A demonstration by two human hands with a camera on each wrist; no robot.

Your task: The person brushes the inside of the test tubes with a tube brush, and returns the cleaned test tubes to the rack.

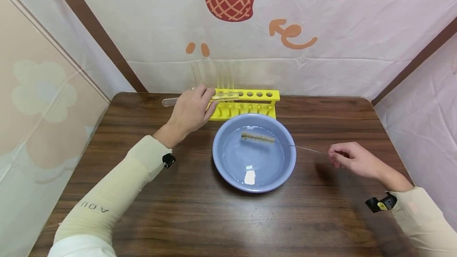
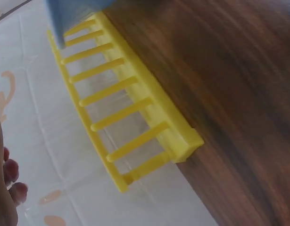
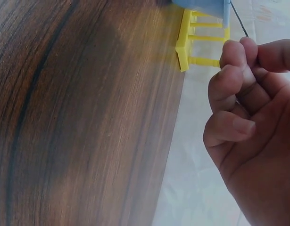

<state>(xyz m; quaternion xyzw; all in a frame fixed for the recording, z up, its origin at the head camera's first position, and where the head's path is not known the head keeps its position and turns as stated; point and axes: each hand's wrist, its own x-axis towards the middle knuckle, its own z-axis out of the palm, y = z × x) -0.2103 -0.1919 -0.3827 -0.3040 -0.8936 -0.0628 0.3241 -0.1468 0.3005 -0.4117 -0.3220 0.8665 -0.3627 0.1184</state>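
Note:
In the head view my left hand (image 1: 192,108) holds a clear glass test tube (image 1: 228,96) lying nearly level, its rounded end poking out to the left. The hand is in front of the left part of a yellow test tube rack (image 1: 267,95). My right hand (image 1: 353,158) pinches the thin wire handle of a test tube brush (image 1: 258,137) between thumb and fingers. The bristled head of the brush is over the blue basin (image 1: 218,162), which holds water. In the right wrist view the thumb and fingertips (image 3: 248,49) meet at the wire's end.
Several clear test tubes (image 1: 228,74) stand upright in the left part of the rack, partly behind the left hand. A patterned cloth (image 1: 143,19) hangs behind the brown wooden table (image 1: 242,225), with more cloth at both sides. The rack stands near the table's back edge.

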